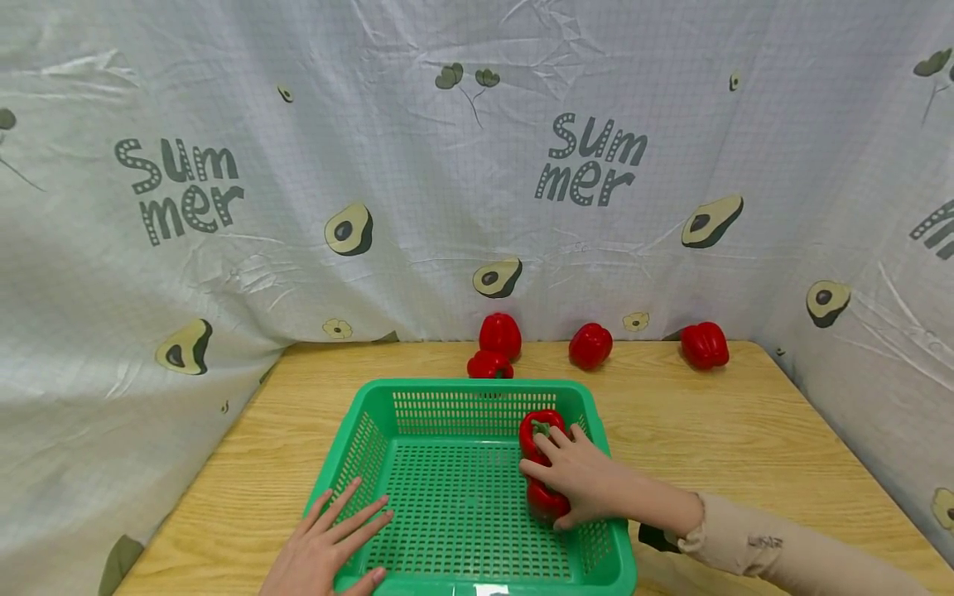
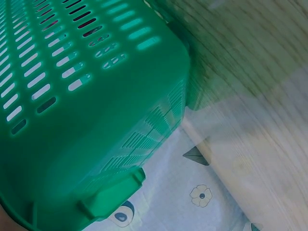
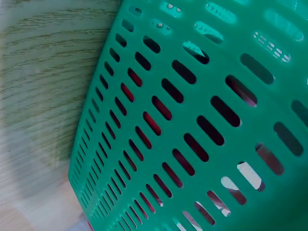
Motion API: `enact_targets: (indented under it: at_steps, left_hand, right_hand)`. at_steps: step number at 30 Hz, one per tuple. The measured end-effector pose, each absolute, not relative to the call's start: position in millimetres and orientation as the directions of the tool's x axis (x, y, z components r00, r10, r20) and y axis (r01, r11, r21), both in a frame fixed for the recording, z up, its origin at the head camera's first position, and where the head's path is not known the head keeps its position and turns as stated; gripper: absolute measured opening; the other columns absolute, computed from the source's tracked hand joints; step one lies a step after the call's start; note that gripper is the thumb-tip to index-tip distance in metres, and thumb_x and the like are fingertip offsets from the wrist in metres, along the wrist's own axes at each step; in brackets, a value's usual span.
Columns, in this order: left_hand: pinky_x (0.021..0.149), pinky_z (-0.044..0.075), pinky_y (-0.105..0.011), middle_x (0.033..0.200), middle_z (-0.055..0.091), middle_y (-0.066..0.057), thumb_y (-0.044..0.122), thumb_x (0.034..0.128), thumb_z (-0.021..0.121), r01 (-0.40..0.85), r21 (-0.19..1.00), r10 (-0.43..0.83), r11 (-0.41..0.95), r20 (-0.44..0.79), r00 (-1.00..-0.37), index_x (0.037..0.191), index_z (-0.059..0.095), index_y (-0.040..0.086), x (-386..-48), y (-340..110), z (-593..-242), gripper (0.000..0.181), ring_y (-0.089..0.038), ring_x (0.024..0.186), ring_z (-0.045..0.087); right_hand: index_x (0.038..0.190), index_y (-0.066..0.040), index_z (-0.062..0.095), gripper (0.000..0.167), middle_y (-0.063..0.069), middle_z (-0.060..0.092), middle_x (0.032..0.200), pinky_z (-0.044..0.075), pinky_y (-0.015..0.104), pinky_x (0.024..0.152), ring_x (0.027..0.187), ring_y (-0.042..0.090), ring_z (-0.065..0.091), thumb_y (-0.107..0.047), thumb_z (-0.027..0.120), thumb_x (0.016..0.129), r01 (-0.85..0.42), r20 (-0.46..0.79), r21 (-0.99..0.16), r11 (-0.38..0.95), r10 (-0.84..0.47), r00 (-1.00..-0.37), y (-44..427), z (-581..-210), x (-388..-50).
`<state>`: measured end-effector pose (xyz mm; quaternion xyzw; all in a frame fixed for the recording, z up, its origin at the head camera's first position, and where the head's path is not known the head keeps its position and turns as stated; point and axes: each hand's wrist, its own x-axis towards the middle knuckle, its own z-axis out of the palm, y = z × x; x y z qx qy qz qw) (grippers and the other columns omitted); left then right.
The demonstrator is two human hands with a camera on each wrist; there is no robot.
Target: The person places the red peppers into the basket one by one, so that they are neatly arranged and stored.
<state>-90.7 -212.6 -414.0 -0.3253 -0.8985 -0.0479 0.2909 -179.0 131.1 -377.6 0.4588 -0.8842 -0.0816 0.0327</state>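
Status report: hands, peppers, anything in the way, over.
Left hand open at green basket's left rim. Right hand touching two red peppers inside. Far rim between hands and four more peppers.

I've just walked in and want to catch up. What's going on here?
A person has the right grip curled round the nearer pepper in a green basket, also reaching over the farther pepper. The left grip is spread, fingers out, at the basket's left side. At this moment two red peppers are in the basket, along its right side, and four more peppers are outside it, at the far edge of the table.
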Motion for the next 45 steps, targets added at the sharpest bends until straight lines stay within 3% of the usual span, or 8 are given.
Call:
enact_targets:
  at_steps: [9,17,36,45]
  left_hand:
    - [0.112,-0.008,-0.018,0.118,0.06,0.009,0.049,0.07,0.066,0.621,-0.098,0.558,0.778,0.562,-0.611,0.115,0.061,0.024,-92,-213,-415,0.052,-0.003,0.139,0.003]
    - [0.112,-0.007,-0.018,0.118,0.06,0.01,0.05,0.0718,0.064,0.614,-0.099,0.553,0.783,0.564,-0.613,0.116,0.06,0.026,-92,-213,-416,0.051,-0.002,0.139,0.003]
    - [0.111,-0.008,-0.017,0.117,0.06,0.01,0.05,0.0699,0.065,0.61,-0.106,0.554,0.785,0.561,-0.615,0.115,0.061,0.026,-91,-214,-416,0.051,-0.001,0.139,0.001]
    - [0.111,-0.007,-0.017,0.117,0.06,0.01,0.05,0.0706,0.065,0.616,-0.096,0.552,0.782,0.564,-0.614,0.116,0.06,0.026,-91,-214,-417,0.051,-0.001,0.139,0.002]
  right_hand:
    - [0.112,-0.024,0.042,0.071,0.007,0.046,0.116,0.037,0.041,0.075,0.105,0.025,0.04,-0.061,0.071,0.059,-0.802,-0.027,0.203,0.562,-0.815,-0.579,130,-381,-179]
    - [0.12,-0.024,0.043,0.077,0.005,0.045,0.119,0.037,0.041,0.078,0.105,0.023,0.041,-0.066,0.066,0.06,-0.813,-0.088,0.198,0.548,-0.816,-0.571,132,-380,-181]
    - [0.12,-0.026,0.047,0.063,0.005,0.047,0.116,0.037,0.039,0.077,0.101,0.022,0.041,-0.049,0.071,0.067,-0.817,-0.071,0.118,0.564,-0.816,-0.573,136,-371,-177]
    - [0.121,-0.025,0.047,0.064,0.006,0.046,0.115,0.037,0.044,0.078,0.103,0.024,0.041,-0.048,0.072,0.067,-0.821,-0.041,0.098,0.562,-0.822,-0.568,138,-371,-176]
